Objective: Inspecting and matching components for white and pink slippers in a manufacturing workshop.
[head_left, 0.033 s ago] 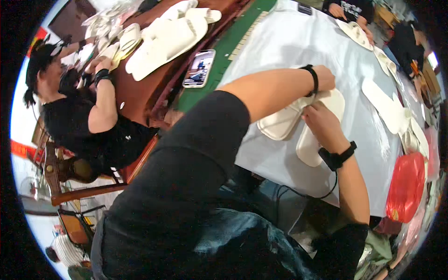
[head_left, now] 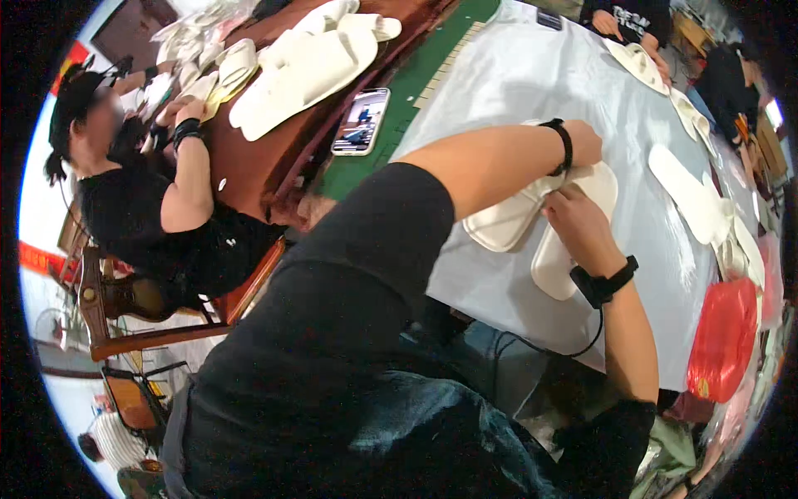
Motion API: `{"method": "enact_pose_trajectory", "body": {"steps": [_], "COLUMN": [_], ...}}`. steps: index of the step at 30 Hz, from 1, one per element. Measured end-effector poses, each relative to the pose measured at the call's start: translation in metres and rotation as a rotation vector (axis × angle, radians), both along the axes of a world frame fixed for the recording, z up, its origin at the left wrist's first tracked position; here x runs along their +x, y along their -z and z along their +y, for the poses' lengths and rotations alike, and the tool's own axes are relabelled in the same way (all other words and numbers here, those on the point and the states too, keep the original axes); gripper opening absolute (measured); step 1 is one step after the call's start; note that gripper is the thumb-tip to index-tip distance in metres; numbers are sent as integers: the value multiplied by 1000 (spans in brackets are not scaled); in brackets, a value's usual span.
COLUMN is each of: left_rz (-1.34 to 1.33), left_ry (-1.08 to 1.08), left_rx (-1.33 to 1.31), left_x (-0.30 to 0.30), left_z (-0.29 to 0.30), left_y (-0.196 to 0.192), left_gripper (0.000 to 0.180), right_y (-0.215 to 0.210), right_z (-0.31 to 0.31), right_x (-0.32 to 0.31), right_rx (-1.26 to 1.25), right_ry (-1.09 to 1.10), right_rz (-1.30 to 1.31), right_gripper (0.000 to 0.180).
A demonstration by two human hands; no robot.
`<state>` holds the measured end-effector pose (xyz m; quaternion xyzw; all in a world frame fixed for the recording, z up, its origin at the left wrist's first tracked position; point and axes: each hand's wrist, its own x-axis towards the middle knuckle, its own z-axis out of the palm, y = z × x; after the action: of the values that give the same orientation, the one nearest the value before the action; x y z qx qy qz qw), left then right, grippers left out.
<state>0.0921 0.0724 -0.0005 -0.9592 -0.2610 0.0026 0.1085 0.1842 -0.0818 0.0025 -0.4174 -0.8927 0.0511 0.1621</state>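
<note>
Two cream-white slippers lie side by side on the white-covered table in front of me, the left slipper (head_left: pixel 501 224) and the right slipper (head_left: pixel 552 264). My left hand (head_left: pixel 584 143) reaches across to their far end, its fingers curled closed; whatever it grips is hidden behind the wrist and knuckles. Nearer to me, my right hand (head_left: pixel 577 218) has its fingers pinched together at the strap area between the slippers. What lies in that pinch is too small to make out. Both hands cover much of the straps.
More slippers (head_left: pixel 690 195) lie along the table's right side, near a red plastic bag (head_left: pixel 721 339). A phone (head_left: pixel 361 122) rests on the green strip to the left. Beyond it, a co-worker (head_left: pixel 125 183) handles white slippers at a brown table (head_left: pixel 249 170). A cable hangs from my right wrist.
The whole view has shifted slightly, so things sit a little farther right. Both hands stay in the same place at the slippers.
</note>
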Motion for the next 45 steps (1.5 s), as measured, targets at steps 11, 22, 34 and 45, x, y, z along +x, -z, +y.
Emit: {"method": "enact_pose_trajectory", "body": {"steps": [11, 22, 34, 45], "left_rz": [-365, -675, -1385, -1524], "left_ry": [-190, -375, -537, -433], "left_rx": [-57, -211, -790, -943], "left_x": [-24, -63, -71, -77], "left_z": [-20, -60, -59, -51], "left_y": [3, 4, 3, 13], "left_gripper": [14, 19, 18, 22], "right_y": [-30, -1, -5, -4], "right_z": [-6, 79, 73, 57], "right_x": [12, 13, 4, 7], "right_rx": [258, -32, -80, -132], "right_ry": [181, 189, 478, 464], "right_rz": [287, 412, 734, 725], "right_gripper": [15, 21, 11, 17]}}
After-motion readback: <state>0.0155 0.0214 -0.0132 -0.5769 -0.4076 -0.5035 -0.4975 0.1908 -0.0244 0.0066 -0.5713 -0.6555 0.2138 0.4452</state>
